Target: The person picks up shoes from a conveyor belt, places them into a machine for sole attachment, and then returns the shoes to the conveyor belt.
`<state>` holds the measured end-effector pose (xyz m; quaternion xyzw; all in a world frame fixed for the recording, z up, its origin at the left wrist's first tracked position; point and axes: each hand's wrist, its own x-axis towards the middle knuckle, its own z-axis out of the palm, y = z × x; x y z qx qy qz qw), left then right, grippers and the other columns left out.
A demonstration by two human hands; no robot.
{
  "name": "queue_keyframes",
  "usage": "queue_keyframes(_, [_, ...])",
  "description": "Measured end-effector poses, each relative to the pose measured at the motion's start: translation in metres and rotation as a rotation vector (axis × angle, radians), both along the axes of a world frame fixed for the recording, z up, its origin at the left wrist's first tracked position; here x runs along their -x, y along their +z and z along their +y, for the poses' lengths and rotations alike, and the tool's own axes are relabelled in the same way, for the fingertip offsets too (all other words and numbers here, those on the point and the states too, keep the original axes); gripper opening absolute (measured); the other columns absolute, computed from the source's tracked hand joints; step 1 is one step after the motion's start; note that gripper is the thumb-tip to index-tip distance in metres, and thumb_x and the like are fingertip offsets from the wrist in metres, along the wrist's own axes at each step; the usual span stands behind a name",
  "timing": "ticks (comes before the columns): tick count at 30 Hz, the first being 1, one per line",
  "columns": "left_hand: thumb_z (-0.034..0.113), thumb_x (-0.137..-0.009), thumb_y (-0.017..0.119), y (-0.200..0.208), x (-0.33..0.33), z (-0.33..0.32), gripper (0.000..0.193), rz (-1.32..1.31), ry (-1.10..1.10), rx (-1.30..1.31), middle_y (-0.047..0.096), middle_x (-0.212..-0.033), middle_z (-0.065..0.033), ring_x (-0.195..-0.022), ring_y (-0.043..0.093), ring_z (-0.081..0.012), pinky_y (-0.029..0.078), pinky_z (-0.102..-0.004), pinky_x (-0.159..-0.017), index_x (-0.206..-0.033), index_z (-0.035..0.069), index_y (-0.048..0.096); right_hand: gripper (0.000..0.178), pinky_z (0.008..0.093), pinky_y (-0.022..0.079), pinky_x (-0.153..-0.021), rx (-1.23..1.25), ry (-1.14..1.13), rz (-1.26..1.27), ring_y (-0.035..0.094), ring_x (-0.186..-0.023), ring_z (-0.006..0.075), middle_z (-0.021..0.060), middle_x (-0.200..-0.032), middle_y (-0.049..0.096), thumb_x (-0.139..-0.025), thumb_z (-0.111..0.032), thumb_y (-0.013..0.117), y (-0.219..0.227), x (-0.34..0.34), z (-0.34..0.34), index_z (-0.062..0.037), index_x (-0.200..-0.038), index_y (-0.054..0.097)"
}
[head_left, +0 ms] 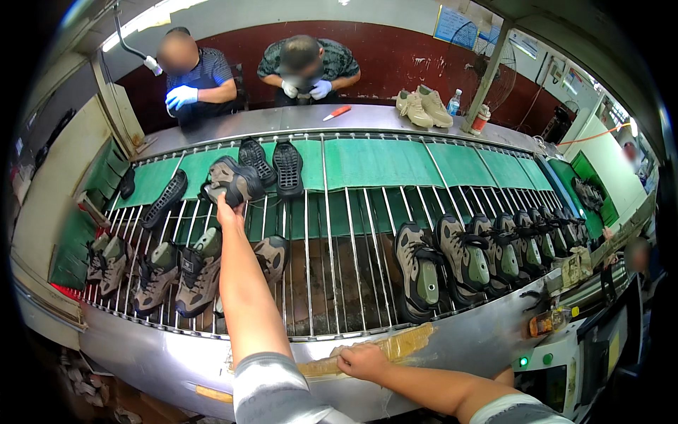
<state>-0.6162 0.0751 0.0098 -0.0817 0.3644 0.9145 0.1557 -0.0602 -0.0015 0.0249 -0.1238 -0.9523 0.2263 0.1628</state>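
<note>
My left hand (231, 214) reaches out over the metal-rod rack and is closed around one end of a grey-brown and black shoe (233, 181). Just beyond that shoe lie two black shoe soles, one at the back (256, 161) and one to its right (288, 169); another black sole (166, 199) rests to its left. Below my left forearm, partly hidden by it, stands a shoe (271, 258). My right hand (364, 361) is curled into a fist on the metal front ledge (466, 338), against a strip of brown tape (402, 345); nothing shows in it.
Shoes with green shoe lasts line the rack's right side (418, 272) and left side (198, 272). Green sheeting (381, 161) spans the back. Across the bench, two people with gloved hands work near a red-handled knife (337, 112), beige shoes (425, 107) and a bottle (454, 103).
</note>
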Motion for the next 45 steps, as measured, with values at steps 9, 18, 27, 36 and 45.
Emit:
queue_keyframes(9, [0.026, -0.089, 0.064, 0.098, -0.179, -0.084, 0.032, 0.162, -0.264, -0.092, 0.064, -0.112, -0.0132, -0.100, 0.065, -0.0278, 0.053, -0.0468, -0.090, -0.111, 0.002, 0.057, 0.021, 0.0415, 0.052, -0.057, -0.057, 0.011, 0.055, 0.063, -0.055, 0.0272, 0.0092, -0.057, 0.061, -0.082, -0.026, 0.061, -0.007, -0.003, -0.010, -0.0108, -0.067, 0.059])
queue_keyframes(18, [0.033, -0.085, 0.059, 0.099, -0.492, -0.225, 0.053, 0.008, -0.608, -0.229, 0.059, -0.127, -0.0169, -0.117, 0.058, -0.0345, 0.045, -0.0484, -0.103, -0.127, 0.001, 0.053, 0.050, 0.0433, 0.049, -0.073, 1.932, -0.166, 0.660, 0.064, -0.087, 0.0256, 0.0093, -0.094, 0.066, -0.096, -0.055, 0.041, 0.007, -0.062, 0.043, -0.0197, -0.129, 0.051])
queue_keyframes(27, [0.015, -0.084, 0.065, 0.129, -0.755, -0.193, 0.035, 0.088, -1.357, -0.051, 0.064, -0.104, -0.0066, -0.093, 0.062, -0.0157, 0.049, -0.0308, -0.086, -0.114, -0.002, 0.058, 0.088, 0.0457, 0.048, -0.098, 1.607, -0.616, 0.883, 0.055, -0.116, 0.0315, 0.0110, -0.138, 0.047, -0.073, -0.020, 0.060, 0.157, -0.417, -0.032, -0.0196, -0.153, 0.023])
queue_keyframes(36, [0.021, -0.097, 0.059, 0.139, -0.991, -0.136, 0.020, 0.660, -2.195, -0.349, 0.064, -0.099, -0.0052, -0.094, 0.057, -0.0122, 0.045, -0.0290, -0.088, -0.099, 0.001, 0.061, 0.081, 0.0476, 0.047, -0.101, 1.146, -0.813, 1.630, 0.056, -0.117, 0.0350, 0.0152, -0.134, 0.053, -0.070, -0.016, 0.058, 0.176, -0.694, -0.148, -0.0116, -0.147, 0.034])
queue_keyframes(45, [0.016, -0.099, 0.051, -0.017, -1.072, -0.115, 0.028, 0.902, -2.150, 0.178, 0.065, -0.076, -0.0082, -0.071, 0.061, -0.0160, 0.050, -0.0297, -0.070, -0.077, 0.001, 0.061, 0.094, 0.0316, 0.048, -0.089, 0.096, -1.660, 1.314, 0.057, -0.107, 0.0220, 0.0100, -0.132, 0.053, -0.060, -0.018, 0.068, 0.240, -1.000, -0.209, -0.0113, -0.149, 0.040])
